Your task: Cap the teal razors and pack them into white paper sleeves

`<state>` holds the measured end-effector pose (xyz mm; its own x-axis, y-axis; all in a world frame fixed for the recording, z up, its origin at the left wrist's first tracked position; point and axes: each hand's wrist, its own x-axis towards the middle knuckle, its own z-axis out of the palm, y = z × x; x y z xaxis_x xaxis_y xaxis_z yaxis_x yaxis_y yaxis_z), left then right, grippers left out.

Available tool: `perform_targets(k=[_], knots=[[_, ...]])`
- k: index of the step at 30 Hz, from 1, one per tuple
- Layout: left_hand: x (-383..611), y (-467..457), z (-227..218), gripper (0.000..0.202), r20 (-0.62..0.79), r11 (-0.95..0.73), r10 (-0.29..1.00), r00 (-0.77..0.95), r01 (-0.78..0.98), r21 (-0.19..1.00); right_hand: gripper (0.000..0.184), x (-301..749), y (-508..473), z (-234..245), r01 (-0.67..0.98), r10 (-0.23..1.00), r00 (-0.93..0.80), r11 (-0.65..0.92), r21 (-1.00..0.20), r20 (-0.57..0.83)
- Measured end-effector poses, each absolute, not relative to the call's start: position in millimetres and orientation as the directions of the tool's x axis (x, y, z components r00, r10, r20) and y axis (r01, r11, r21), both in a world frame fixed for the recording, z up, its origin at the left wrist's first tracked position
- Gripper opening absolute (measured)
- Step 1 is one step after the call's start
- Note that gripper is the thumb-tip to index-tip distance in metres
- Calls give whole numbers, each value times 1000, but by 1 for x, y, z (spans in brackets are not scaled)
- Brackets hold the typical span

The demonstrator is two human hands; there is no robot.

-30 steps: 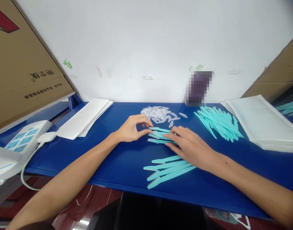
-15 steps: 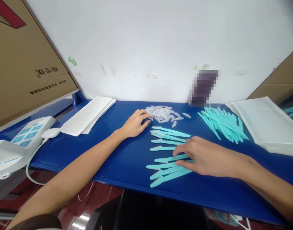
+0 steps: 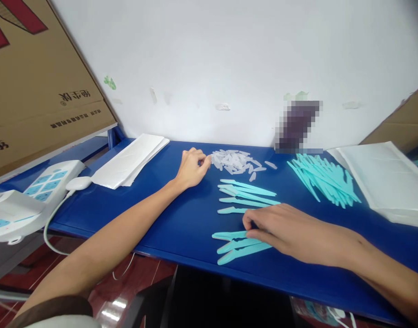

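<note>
My left hand [image 3: 194,167] is closed at the left edge of a pile of small translucent blade covers [image 3: 232,160]. Its thumb and forefinger meet; whatever lies between them is too small to make out. Toward the front, my right hand [image 3: 280,228] pinches the handle of a turquoise eyebrow razor [image 3: 229,235], fingers partly covering it. Two more razors [image 3: 241,252] lie just below, touching or overlapping near their handles. Several others form a spread row [image 3: 246,189] above the hand, heads to the left.
A heap of turquoise razors [image 3: 325,180] lies at the back right beside a white padded packet [image 3: 386,177]. White flat sheets [image 3: 130,159] and a power strip [image 3: 52,182] with a cable occupy the left. A cardboard box [image 3: 41,91] leans at far left.
My left hand has drawn back left from the covers, its fingers closing together. My right fingers have pinched shut, and the razor lying alone mid-row now sits against the lower group.
</note>
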<state>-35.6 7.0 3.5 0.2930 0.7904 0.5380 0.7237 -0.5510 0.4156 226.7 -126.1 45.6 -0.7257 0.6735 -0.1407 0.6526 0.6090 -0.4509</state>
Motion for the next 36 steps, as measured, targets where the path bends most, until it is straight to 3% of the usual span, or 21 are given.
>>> perform_targets(k=[2, 6, 11, 14, 19, 22, 25, 28, 36], knots=[[-36, 8, 3, 51, 523, -519, 814, 254, 721, 458, 16, 225, -127, 44, 667, 677, -717, 598, -443, -166], [-38, 10, -1, 30, 460, -511, 846, 270, 659, 553, 17, 226, -126, 42, 681, 687, -702, 570, -460, -189], [-40, 16, -8, 34, 445, -615, 771, 457, 717, 329, 9, 224, -124, 46, 677, 677, -710, 581, -452, -194], [-42, 19, -10, 42, 352, -617, 769, 533, 763, 193, 12, 221, -122, 48, 660, 658, -733, 631, -408, -170], [-42, 15, -5, 43, 280, -641, 747, 603, 765, 63, 18, 225, -115, 46, 658, 690, -723, 671, -342, -36], [-42, 10, 3, 45, 243, -682, 711, 659, 731, 13, 17, 233, -109, 42, 688, 743, -657, 661, -299, 133], [-44, 6, 9, 45, 202, -717, 684, 701, 697, 6, 16, 239, -103, 36, 643, 718, -611, 695, -320, 333], [-51, 6, 10, 42, 204, -729, 671, 713, 684, 12, 13, 240, -101, 31, 595, 684, -580, 727, -343, 444], [-61, 13, 12, 37, 186, -749, 662, 726, 647, 143, 7, 241, -99, 17, 629, 739, -490, 667, -400, 463]])
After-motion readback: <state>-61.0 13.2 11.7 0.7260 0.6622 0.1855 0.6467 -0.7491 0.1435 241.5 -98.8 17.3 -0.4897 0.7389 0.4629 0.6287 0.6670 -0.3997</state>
